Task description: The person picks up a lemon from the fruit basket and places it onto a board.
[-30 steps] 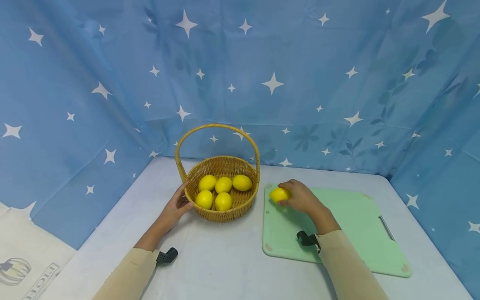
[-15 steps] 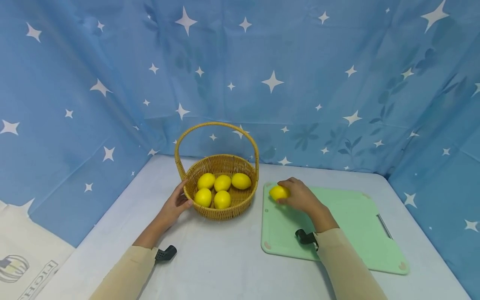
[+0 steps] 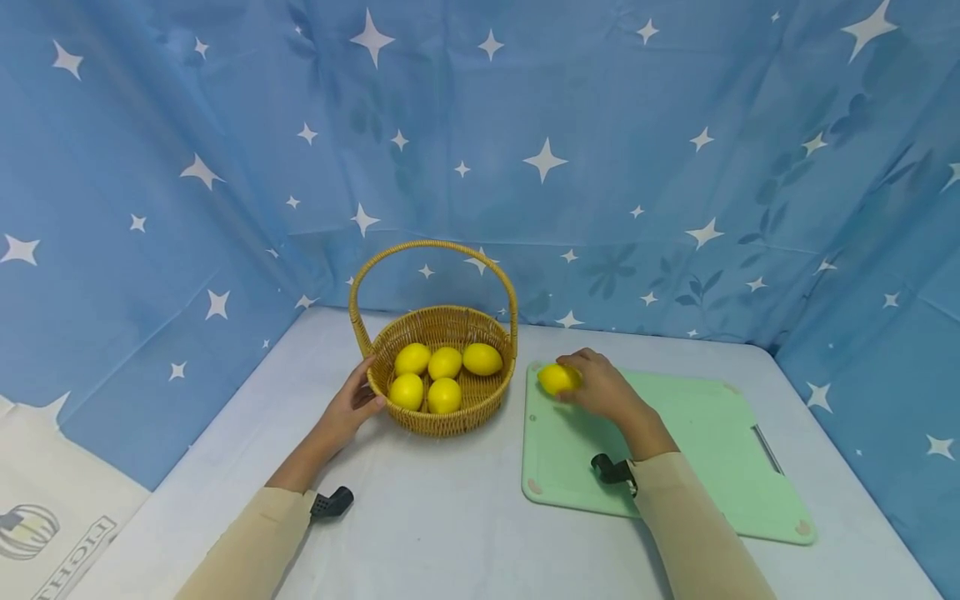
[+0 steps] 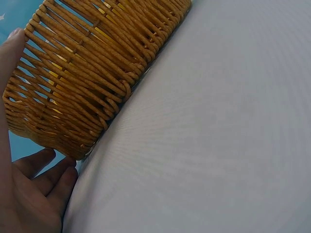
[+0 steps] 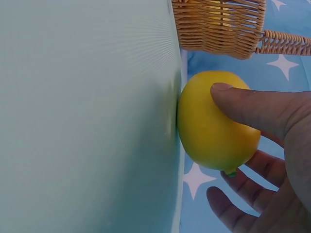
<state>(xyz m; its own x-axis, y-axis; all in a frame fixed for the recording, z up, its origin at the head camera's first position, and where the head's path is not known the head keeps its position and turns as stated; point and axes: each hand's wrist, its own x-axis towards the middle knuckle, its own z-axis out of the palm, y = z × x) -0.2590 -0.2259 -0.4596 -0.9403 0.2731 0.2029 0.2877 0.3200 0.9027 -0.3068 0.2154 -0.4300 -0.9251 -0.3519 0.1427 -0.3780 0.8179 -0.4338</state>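
Observation:
My right hand [image 3: 603, 387] grips a yellow lemon [image 3: 559, 379] over the far left corner of the green cutting board [image 3: 705, 450]. In the right wrist view the thumb lies across the lemon [image 5: 214, 121], some fingers show beyond it, and its green stem end points down in that picture. To the left stands a round wicker basket [image 3: 450, 425] with a tall arched handle, holding several lemons [image 3: 445, 363]. My left hand [image 3: 351, 410] rests against the basket's left side, thumb towards the front. Its loosely spread fingers [image 4: 63, 187] lie low by the wicker wall [image 4: 87, 73].
A white cloth covers the table [image 3: 435, 525]. Behind and beside it hangs a blue curtain [image 3: 600, 167] with white stars. A pale printed cloth [image 3: 60, 500] lies at the lower left. Dark wrist cameras [image 3: 332, 502] stick out from both sleeves.
The lemon in my right hand has shifted slightly towards the far edge of the board. My left hand stays at the basket. The whole head view has moved up a little.

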